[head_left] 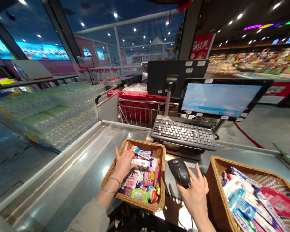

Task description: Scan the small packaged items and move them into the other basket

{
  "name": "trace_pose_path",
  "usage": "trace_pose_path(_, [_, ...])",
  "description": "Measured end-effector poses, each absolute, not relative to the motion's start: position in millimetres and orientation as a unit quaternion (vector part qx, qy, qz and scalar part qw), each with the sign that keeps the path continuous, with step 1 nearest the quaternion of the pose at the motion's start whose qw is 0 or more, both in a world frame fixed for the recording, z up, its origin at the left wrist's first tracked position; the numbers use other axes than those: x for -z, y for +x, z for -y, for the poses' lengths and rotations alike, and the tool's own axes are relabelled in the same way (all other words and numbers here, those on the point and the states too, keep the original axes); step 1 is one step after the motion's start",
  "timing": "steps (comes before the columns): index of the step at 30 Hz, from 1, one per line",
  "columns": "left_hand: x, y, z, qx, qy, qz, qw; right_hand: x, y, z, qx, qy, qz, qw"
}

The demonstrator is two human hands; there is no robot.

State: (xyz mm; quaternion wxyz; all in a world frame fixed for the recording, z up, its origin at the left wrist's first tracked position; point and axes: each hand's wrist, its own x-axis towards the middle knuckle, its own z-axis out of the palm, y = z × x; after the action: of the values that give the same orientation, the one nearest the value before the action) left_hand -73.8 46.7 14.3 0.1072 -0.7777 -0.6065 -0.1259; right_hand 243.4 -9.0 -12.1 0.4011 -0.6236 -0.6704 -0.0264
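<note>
My left hand (125, 161) is inside the left wicker basket (162, 180), its fingers spread over the packets. Its thumb and index finger lie beside a white packet with a barcode (141, 162); I see no firm grip on it. Around it are small colourful sweets packs, a green packet (139, 195) and a round orange-and-white item (152, 195). My right hand (194, 190) holds a black handheld barcode scanner (178, 170) just right of that basket. The scanner's handle is mostly hidden by the hand, and a few fingers stick out.
Right of me stands a second wicker basket (214, 193) with packets and a pink oval item (279, 202). Behind are a keyboard (183, 132), a lit monitor (219, 98) and a second screen's back (157, 77). The metal counter (87, 170) has a raised left edge; stacked bottles (62, 112) stand beyond.
</note>
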Motion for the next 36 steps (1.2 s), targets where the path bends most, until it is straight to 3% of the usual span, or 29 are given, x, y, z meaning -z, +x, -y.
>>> trace_pose_path(13, [17.4,-76.6,-20.3,0.11,-0.751,0.642,0.111,4.1,245.6,10.3,0.02,-0.619,0.675,0.401])
trace_pose_path(36, [-28.2,-77.9,16.0,0.167,-0.728,0.65,0.144,6.6,240.8,17.1,0.011,-0.597,0.689,0.412])
